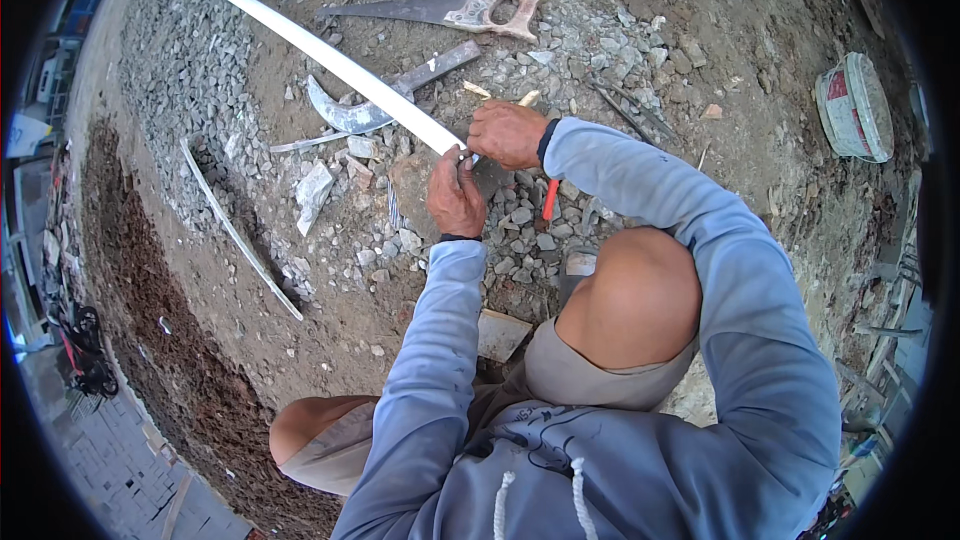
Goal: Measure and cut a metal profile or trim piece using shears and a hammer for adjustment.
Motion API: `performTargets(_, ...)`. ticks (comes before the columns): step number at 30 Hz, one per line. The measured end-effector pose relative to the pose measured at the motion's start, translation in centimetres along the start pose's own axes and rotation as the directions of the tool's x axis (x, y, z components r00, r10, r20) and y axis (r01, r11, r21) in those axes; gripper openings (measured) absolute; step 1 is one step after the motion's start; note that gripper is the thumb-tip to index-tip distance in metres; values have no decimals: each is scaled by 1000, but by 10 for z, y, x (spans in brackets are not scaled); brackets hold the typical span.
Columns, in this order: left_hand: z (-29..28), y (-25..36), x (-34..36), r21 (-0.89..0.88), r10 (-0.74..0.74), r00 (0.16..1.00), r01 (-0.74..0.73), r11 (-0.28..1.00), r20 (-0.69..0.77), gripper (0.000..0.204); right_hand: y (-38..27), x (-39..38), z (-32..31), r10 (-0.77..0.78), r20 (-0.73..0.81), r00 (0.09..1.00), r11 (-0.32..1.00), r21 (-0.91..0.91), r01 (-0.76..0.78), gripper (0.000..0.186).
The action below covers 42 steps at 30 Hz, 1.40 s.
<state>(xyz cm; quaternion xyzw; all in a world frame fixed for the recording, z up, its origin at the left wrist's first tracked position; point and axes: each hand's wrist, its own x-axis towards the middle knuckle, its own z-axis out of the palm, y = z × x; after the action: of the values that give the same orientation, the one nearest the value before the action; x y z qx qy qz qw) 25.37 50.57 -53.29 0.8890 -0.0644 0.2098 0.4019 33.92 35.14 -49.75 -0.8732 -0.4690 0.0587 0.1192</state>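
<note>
A long white strip [330, 62], perhaps pipe or trim, runs from the far left to my hands. My left hand [457, 198] is closed on its near end, thumb and fingers pinched together. Right beside it, my right hand [507, 135] is closed at the same end; whatever its fingers hold is hidden. A red handle [551, 200] shows below my right wrist, and I cannot tell whether it is held or lying on the gravel. Just beyond the hands lies a curved-blade billhook [352, 116], partly under the strip. Farther off rests a handsaw [440, 12] with a wooden grip.
Loose gravel [520, 225] and dirt surround me. A thin pale strip [235, 225] lies at left. Dark metal rods [625, 108] lie right of my hands. A white bucket [855, 108] lies tilted at far right. A flat slab [502, 335] sits near my knees.
</note>
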Motion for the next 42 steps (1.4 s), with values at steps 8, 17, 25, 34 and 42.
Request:
performTargets(8,1,1,0,54,-1,1000,0,999,26,19,-2,-2,0,22,-26,999,1000,-8,-22,15)
performTargets(17,4,1,-4,7,-40,998,40,999,38,15,-15,-28,-9,196,-217,956,980,81,-183,26)
performTargets(25,1,14,2,-9,-129,991,129,992,28,11,-57,-168,21,810,-244,532,573,522,-632,42)
performTargets(34,2,20,0,58,-78,997,77,995,1,12,-129,-239,113,943,322,81,8,223,-975,42)
performTargets(42,0,16,1,47,-58,998,58,997,-10,12,-116,-242,78,866,487,114,-161,487,-859,39)
